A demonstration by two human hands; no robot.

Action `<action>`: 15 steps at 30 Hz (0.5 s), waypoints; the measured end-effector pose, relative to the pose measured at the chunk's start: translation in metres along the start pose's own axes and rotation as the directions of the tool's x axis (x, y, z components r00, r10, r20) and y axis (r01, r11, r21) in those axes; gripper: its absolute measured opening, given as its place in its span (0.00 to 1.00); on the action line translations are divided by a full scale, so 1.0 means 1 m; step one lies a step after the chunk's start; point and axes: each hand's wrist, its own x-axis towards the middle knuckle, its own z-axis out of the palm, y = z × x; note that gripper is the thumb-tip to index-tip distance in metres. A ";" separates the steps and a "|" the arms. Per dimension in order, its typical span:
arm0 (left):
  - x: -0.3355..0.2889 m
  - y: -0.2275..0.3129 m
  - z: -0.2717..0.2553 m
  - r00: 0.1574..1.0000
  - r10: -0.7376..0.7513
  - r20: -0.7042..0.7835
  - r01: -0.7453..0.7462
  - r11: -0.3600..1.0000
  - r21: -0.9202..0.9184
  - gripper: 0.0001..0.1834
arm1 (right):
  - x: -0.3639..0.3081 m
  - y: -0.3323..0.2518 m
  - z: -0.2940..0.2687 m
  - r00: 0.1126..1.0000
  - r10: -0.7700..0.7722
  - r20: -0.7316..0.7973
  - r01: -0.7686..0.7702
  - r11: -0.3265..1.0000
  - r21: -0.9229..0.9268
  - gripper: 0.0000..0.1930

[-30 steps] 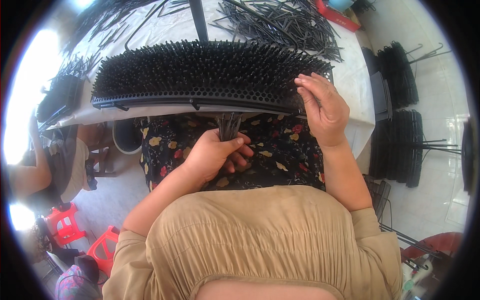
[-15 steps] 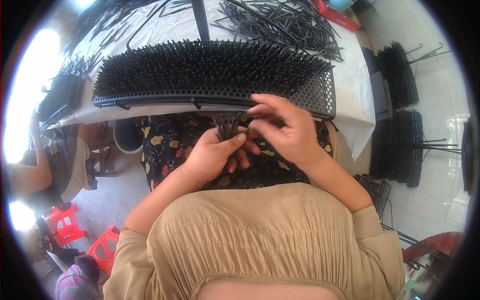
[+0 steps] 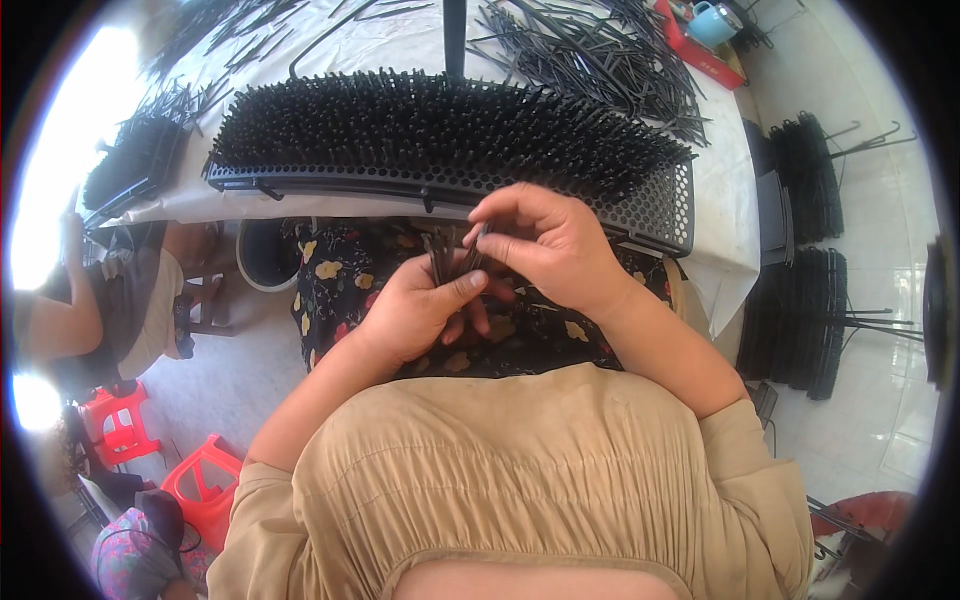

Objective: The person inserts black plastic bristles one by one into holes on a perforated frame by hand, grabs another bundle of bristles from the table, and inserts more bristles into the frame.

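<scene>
A bundle of thin black strips [image 3: 438, 252] stands upright in my left hand [image 3: 405, 312], which is closed round its lower part with the thumb across the front. My right hand [image 3: 565, 250] meets the bundle from the right, its thumb and index finger pinched on strips at that side. How many it pinches is hidden by the fingers. Just beyond both hands lies a long black perforated panel [image 3: 678, 212]. Dense rows of black strips [image 3: 440, 125] stick up from its holes, while its right end has bare holes.
Loose black strips [image 3: 600, 65] are heaped on the white-covered table [image 3: 735, 230]. A red tray [image 3: 705, 55] holds a blue mug [image 3: 713, 25]. Black bristly panels [image 3: 800, 320] stand at right. Red stools [image 3: 205, 490] and another person [image 3: 110, 310] are at left.
My right hand has come left to the bundle, its fingers drawing together on strips. My left hand keeps its hold. The whole view has shifted slightly, so the panel sits farther right.
</scene>
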 end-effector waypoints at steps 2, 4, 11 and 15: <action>-0.002 0.001 -0.002 0.992 0.060 -0.111 -0.057 0.998 0.033 0.10 | 0.006 -0.002 0.003 0.995 -0.045 -0.088 0.051 0.996 0.073 0.13; -0.005 0.000 -0.006 0.986 0.075 -0.146 -0.070 0.997 0.039 0.09 | 0.011 -0.002 0.002 0.988 -0.065 -0.144 0.089 0.982 0.168 0.12; 0.006 -0.015 -0.023 0.920 -0.049 -0.389 -0.032 0.979 -0.200 0.09 | 0.038 0.005 0.000 0.700 -0.633 -0.330 0.536 0.772 -0.343 0.08; 0.006 -0.013 -0.023 0.929 -0.061 -0.366 -0.016 0.979 -0.205 0.09 | 0.047 0.011 0.005 0.647 -0.708 -0.282 0.518 0.680 -0.519 0.08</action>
